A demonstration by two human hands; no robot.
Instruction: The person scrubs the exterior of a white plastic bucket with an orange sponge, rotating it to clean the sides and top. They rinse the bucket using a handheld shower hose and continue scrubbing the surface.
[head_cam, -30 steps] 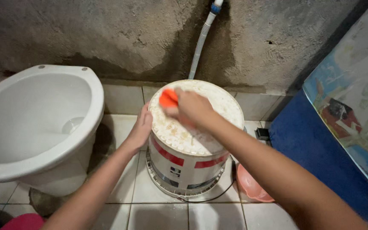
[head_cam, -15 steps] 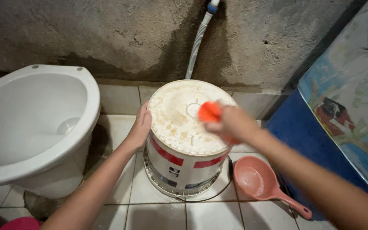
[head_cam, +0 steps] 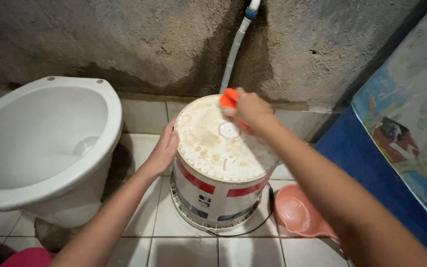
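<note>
A white plastic bucket [head_cam: 213,193] with red bands stands upside down on the tiled floor, its stained bottom facing up. My left hand [head_cam: 163,151] presses flat against the bucket's left side. My right hand [head_cam: 249,110] grips an orange scrubber [head_cam: 228,98] and holds it on the far edge of the bucket's upturned bottom. Most of the scrubber is hidden under my fingers.
A white toilet bowl [head_cam: 45,143] stands at the left. A pink dipper [head_cam: 297,215] lies on the tiles right of the bucket. A ribbed hose [head_cam: 235,47] runs down the rough concrete wall. A blue barrel with a patterned cover [head_cam: 401,133] fills the right side.
My right hand with the scrubber swept from the bucket's left part to its right part, then up to its far edge. The left hand stayed on the bucket's side.
</note>
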